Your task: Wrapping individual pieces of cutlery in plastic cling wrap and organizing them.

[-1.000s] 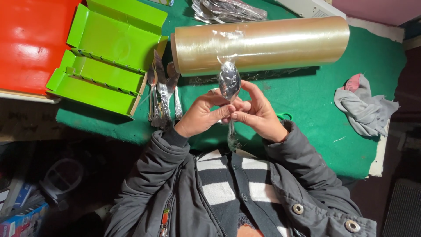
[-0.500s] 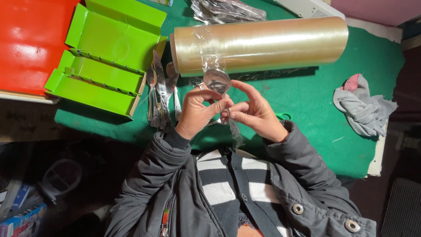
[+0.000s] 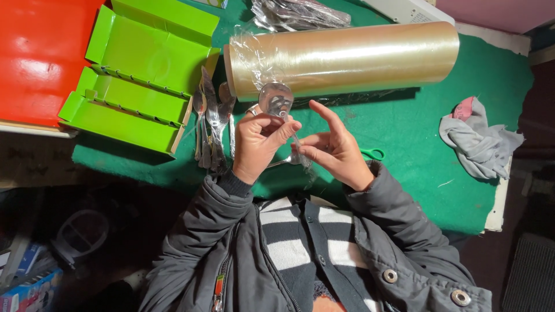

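My left hand (image 3: 259, 144) grips a metal spoon (image 3: 276, 101) whose bowl is covered in clear cling film. The film runs up from the spoon to a big roll of cling film (image 3: 341, 56) lying across the green table cover (image 3: 404, 133). My right hand (image 3: 332, 147) is beside the left, fingers spread, touching the film around the spoon's handle. The handle is mostly hidden between my hands.
Several loose spoons (image 3: 211, 124) lie left of my hands. An open green cardboard box (image 3: 144, 75) sits at the left beside a red surface (image 3: 40, 52). Wrapped cutlery (image 3: 298, 13) lies behind the roll. A grey rag (image 3: 480, 141) and green scissor handles (image 3: 373, 153) are at the right.
The spoon has turned in my hands and the film is wound tighter round it. My right hand's fingers have opened out from the handle.
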